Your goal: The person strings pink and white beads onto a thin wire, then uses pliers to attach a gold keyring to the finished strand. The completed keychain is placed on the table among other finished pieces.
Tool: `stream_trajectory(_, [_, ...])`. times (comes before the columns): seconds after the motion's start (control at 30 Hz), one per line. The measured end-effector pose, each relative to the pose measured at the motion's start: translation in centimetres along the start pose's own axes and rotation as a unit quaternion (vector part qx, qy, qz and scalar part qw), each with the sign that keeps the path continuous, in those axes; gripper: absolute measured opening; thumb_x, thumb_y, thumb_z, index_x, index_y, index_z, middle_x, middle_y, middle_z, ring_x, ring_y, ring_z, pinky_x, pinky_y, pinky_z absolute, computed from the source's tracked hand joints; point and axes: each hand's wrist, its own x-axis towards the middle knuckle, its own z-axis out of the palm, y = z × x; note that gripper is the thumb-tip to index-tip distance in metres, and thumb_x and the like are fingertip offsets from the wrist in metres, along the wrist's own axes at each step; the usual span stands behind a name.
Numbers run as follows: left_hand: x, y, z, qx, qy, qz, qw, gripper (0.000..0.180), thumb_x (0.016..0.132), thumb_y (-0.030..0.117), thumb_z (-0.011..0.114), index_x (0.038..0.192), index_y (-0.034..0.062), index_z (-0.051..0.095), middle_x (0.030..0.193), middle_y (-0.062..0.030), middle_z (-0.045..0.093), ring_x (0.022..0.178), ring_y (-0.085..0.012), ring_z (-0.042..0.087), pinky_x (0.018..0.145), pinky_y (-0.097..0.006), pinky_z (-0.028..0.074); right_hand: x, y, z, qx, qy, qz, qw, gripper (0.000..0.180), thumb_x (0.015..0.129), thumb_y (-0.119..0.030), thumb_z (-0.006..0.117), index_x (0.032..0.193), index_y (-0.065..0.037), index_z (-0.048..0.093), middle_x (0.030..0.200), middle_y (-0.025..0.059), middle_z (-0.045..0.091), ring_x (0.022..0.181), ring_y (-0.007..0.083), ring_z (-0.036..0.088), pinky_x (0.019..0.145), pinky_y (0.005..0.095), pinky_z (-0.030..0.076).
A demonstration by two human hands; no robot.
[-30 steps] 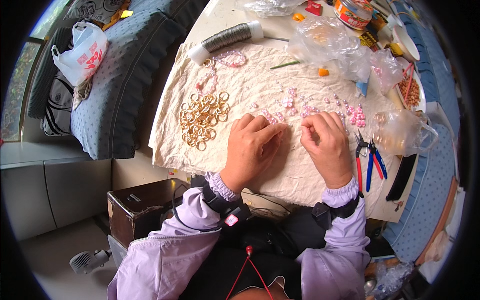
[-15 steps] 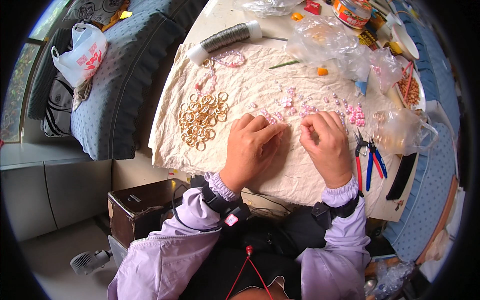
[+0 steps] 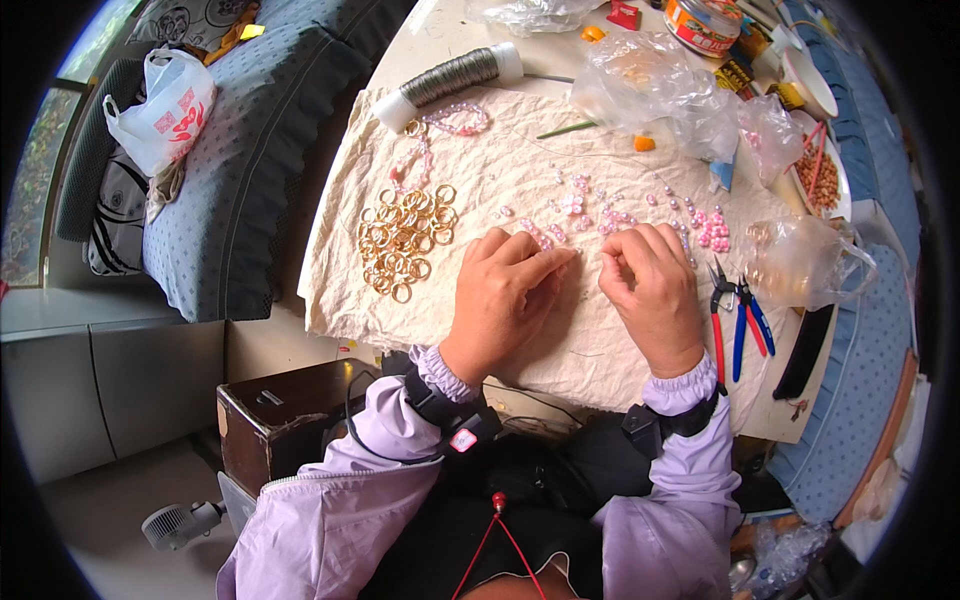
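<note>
1. Across the counter (image 3: 430, 40), as the head view has it, lies a creased cream cloth (image 3: 600, 340), with both hands low over it, well apart from the rings and near each other.
2. The left hand (image 3: 505, 295) is curled, its thumb mostly hidden behind the fingers; whether its grip has hold of anything, I cannot tell.
3. The right hand (image 3: 655, 295) bends thumb and forefinger toward each other in a small loop; its grip looks nearly closed, but I cannot tell what, if anything, is between the tips.
4. Pink beads (image 3: 574, 203) lie loose on the cloth, just beyond the fingers of both hands.
5. Gold rings (image 3: 405, 225) sit heaped left of the left hand, below a wire spool (image 3: 450, 80).
6. Pliers (image 3: 740, 345) with red and blue handles rest right of the right hand.
</note>
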Motion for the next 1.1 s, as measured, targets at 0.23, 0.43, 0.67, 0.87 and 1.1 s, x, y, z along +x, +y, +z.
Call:
stream_trajectory(0.23, [0.05,0.05,0.01,-0.004,0.001,0.002,1.000,0.023,0.087,0.012,0.079,0.110,0.0145,0.082,0.084,-0.0034,0.062,0.083,-0.0272,0.057,0.074,-0.041,0.048,0.01,-0.02,0.03,-0.007,0.004,-0.004,1.000,0.018,0.086,-0.001,0.074,0.094,-0.006,0.059,0.091,0.0106,0.059,0.089,0.0323,0.060,0.079,0.0442,0.053])
stream_trajectory(0.43, [0.10,0.08,0.03,-0.004,-0.001,0.004,1.000,0.022,0.088,0.012,0.078,0.110,0.0139,0.082,0.084,-0.0035,0.061,0.082,-0.0271,0.057,0.074,-0.041,0.048,-0.05,-0.04,-0.09,-0.018,-0.005,-0.003,1.000,0.018,0.085,-0.001,0.074,0.095,-0.006,0.059,0.091,0.0102,0.059,0.089,0.0320,0.060,0.079,0.0437,0.053])
stream_trajectory(0.67, [0.14,0.00,0.01,-0.007,-0.002,0.003,1.000,0.023,0.088,0.012,0.079,0.111,0.0123,0.081,0.085,-0.0048,0.062,0.083,-0.0284,0.057,0.074,-0.042,0.048,-0.09,-0.10,-0.16,0.013,-0.027,0.023,0.999,0.012,0.092,-0.006,0.074,0.097,-0.006,0.063,0.095,0.0096,0.064,0.094,0.0321,0.062,0.084,0.0444,0.053])
stream_trajectory(0.87, [0.23,0.00,0.01,-0.006,0.005,0.003,1.000,0.019,0.086,0.013,0.079,0.105,0.0119,0.079,0.085,-0.0057,0.062,0.083,-0.0298,0.058,0.074,-0.043,0.048,-0.06,-0.11,-0.29,0.045,-0.041,0.048,0.997,0.012,0.096,-0.012,0.074,0.098,-0.006,0.065,0.097,0.0098,0.066,0.097,0.0331,0.063,0.086,0.0449,0.053])
stream_trajectory(1.1, [0.32,-0.06,-0.04,-0.012,0.015,0.002,1.000,0.015,0.084,0.013,0.081,0.098,0.0118,0.076,0.084,-0.0056,0.063,0.082,-0.0301,0.059,0.073,-0.043,0.048,-0.11,-0.52,-0.23,0.071,-0.051,0.060,0.994,0.011,0.097,-0.013,0.074,0.099,-0.007,0.065,0.098,0.0103,0.067,0.099,0.0336,0.063,0.087,0.0447,0.053])
